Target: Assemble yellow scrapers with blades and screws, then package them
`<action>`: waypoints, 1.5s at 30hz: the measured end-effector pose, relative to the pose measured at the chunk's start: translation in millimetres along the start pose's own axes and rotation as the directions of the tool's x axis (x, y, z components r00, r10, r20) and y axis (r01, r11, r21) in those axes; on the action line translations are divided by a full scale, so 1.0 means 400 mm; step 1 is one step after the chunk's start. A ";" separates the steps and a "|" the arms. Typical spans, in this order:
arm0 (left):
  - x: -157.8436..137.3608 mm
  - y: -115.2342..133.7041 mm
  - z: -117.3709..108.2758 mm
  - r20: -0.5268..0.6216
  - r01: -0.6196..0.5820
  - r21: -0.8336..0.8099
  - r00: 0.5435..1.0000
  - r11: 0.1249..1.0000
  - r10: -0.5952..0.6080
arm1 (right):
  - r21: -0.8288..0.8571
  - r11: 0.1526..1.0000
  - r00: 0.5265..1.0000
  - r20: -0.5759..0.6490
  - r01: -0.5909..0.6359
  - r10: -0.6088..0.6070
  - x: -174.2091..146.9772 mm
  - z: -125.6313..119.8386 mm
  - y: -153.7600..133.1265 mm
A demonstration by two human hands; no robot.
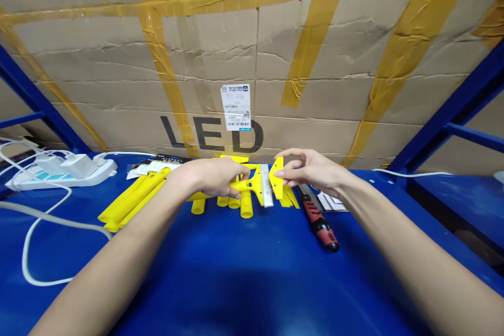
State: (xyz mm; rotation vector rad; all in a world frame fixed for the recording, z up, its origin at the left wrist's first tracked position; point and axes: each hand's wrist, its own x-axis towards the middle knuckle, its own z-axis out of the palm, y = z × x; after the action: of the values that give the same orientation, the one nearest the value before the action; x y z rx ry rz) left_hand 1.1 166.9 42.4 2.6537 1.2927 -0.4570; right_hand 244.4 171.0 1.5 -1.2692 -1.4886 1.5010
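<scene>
My left hand (214, 176) is closed around the handle of a yellow scraper (255, 185), whose wide head points right. Along that head lies a silvery metal blade (266, 186). Between the thumb and fingers of my right hand (311, 170) is a yellow blade cover (277, 178), held upright just right of the blade. Below and behind my left hand, several yellow tubular handles (246, 205) rest on the blue table. Flat yellow pieces (290, 197) lie under my right hand. A red and black screwdriver (321, 223) lies to their right.
More yellow handles (134, 199) are piled at left, beside a black and white printed package (157, 164). A white power strip (66, 170) with cables sits far left on the blue table (244, 273). A taped cardboard box (315, 73) stands behind, between blue metal frame bars (444, 115).
</scene>
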 end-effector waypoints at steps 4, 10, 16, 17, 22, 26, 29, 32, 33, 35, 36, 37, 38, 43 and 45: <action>0.005 -0.003 0.002 -0.029 -0.039 -0.001 0.999 0.999 0.039 | -0.065 0.995 0.994 0.084 0.072 -0.067 0.006 0.023 0.013; 0.004 0.002 -0.001 -0.050 -0.098 -0.016 0.994 0.995 0.097 | -0.188 0.969 0.987 0.033 0.162 -0.159 0.011 0.038 0.029; 0.005 0.000 0.003 -0.082 -0.149 -0.059 0.986 0.987 0.144 | -0.053 0.998 0.990 0.138 0.044 -0.036 0.003 0.047 0.023; 0.007 0.000 0.005 -0.099 -0.156 -0.073 0.984 0.985 0.149 | -0.053 0.997 0.989 0.142 0.053 -0.045 0.002 0.047 0.022; 0.018 0.004 0.007 -0.150 -0.166 -0.127 0.978 0.978 0.146 | -0.041 0.990 0.981 0.146 0.137 -0.129 0.007 0.044 0.025; 0.022 0.010 0.006 -0.126 -0.175 -0.131 0.979 0.976 0.159 | -0.057 0.978 0.966 0.176 0.202 -0.189 0.014 0.037 0.029; 0.020 0.014 0.004 -0.110 -0.170 -0.137 0.982 0.976 0.156 | -0.095 0.971 0.961 0.193 0.218 -0.197 0.009 0.034 0.023; 0.018 0.017 0.003 -0.094 -0.157 -0.120 0.985 0.980 0.146 | -0.117 0.973 0.960 0.224 0.199 -0.169 -0.002 0.035 0.010; 0.017 0.017 0.002 -0.094 -0.153 -0.118 0.985 0.981 0.143 | -0.115 0.975 0.961 0.224 0.190 -0.161 -0.006 0.036 0.007; 0.018 0.017 0.003 -0.111 -0.147 -0.122 0.985 0.982 0.133 | -0.099 0.978 0.967 0.200 0.181 -0.159 -0.011 0.041 0.002; 0.018 0.017 0.003 -0.123 -0.148 -0.124 0.984 0.981 0.132 | -0.091 0.980 0.970 0.182 0.180 -0.161 -0.012 0.043 0.001; 0.019 0.017 0.003 -0.133 -0.149 -0.125 0.982 0.981 0.132 | -0.086 0.980 0.972 0.169 0.181 -0.164 -0.012 0.045 0.000; 0.019 0.016 0.002 -0.140 -0.149 -0.125 0.981 0.981 0.131 | -0.085 0.979 0.972 0.164 0.183 -0.167 -0.012 0.045 0.000; 0.018 0.015 -0.004 -0.156 -0.118 -0.138 0.983 0.983 0.096 | -0.108 0.977 0.980 0.095 0.184 -0.174 -0.012 0.012 -0.015; 0.018 0.015 -0.006 -0.162 -0.090 -0.147 0.985 0.985 0.066 | -0.143 0.973 0.983 -0.009 0.180 -0.184 -0.013 -0.014 -0.024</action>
State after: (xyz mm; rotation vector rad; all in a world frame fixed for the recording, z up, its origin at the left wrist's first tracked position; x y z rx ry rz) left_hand 10.2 169.1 42.2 2.6424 1.2044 -0.1337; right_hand 249.8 169.2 12.3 -1.1891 -1.6734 1.2784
